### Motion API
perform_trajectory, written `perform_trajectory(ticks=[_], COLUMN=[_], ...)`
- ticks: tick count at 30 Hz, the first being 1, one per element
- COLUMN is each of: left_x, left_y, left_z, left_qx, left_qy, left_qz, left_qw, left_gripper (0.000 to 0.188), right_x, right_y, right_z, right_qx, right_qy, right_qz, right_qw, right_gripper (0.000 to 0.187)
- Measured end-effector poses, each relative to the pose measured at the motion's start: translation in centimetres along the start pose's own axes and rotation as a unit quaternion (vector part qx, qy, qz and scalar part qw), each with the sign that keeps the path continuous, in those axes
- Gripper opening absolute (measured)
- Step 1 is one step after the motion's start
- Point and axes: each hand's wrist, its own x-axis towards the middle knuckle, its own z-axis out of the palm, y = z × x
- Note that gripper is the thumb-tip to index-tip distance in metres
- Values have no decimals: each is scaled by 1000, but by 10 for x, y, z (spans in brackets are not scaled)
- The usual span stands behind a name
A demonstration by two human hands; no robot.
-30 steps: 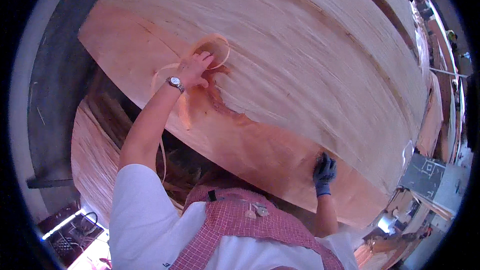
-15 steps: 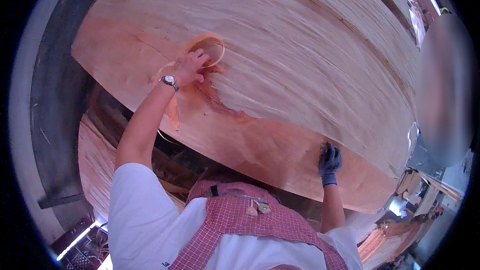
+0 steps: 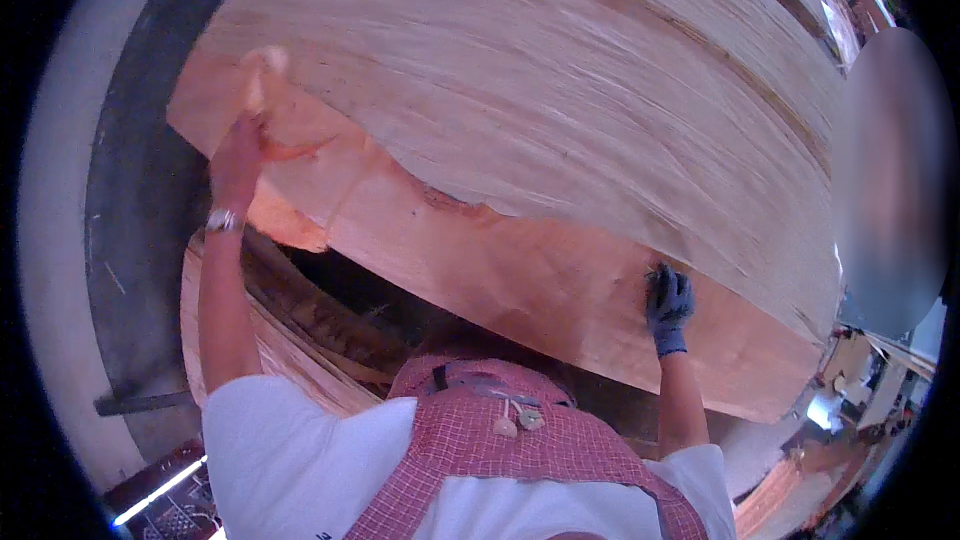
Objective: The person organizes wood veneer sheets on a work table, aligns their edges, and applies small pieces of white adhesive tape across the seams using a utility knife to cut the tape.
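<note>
My left hand, bare with a wristwatch, is closed on a curled strip of wood veneer at the far left. The strip is smeared by motion, and a thin orange piece trails to the right of my fingers. Below the hand, an orange flap of veneer hangs at the near edge. A reddish veneer sheet with a ragged far edge lies along the near side of a broad pale veneer stack. My right hand, in a grey-blue glove, rests on this sheet with fingers curled; what they hold, if anything, is hidden.
More veneer sheets lie lower down at the left, with a dark gap between them and the stack. A dark band of floor curves along the left. At the right is a blurred patch; wood pieces show at the lower right.
My left hand has moved left and slightly nearer with the strip, whose round loop has become a smeared curl. My right hand has stayed on nearly the same spot of the sheet.
</note>
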Motion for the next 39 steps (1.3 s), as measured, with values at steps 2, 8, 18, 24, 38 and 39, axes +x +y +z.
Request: perform_trajectory(ticks=[2, 8, 18, 24, 38, 39], left_x=[-62, -324, -501, -606, -813, -802], left_y=[-68, -153, 350, 628, 1075, 1087], left_z=[-35, 11, 161, 82, 94, 80], left_qx=[70, 215, -325, -489, -189, -188], left_qy=[52, -209, -600, -598, -663, -682], left_qz=[-107, -401, 225, 209, 621, 613], left_qw=[990, 866, 696, 599, 373, 351], left_gripper=[22, 23, 21, 20, 44, 43], right_x=[2, -7, -158, -368, -673, -699], right_y=[-4, -5, 21, 120, 596, 651], right_z=[-1, -4, -162, -244, -393, -424], right_qx=[5, 62, 425, 630, 537, 432], right_qy=[0, 9, -70, 84, 258, 255], right_qz=[-1, -16, 52, 373, 665, 675], right_qw=[1000, 998, 901, 676, 450, 541], right_gripper=[39, 37, 38, 54, 17, 14])
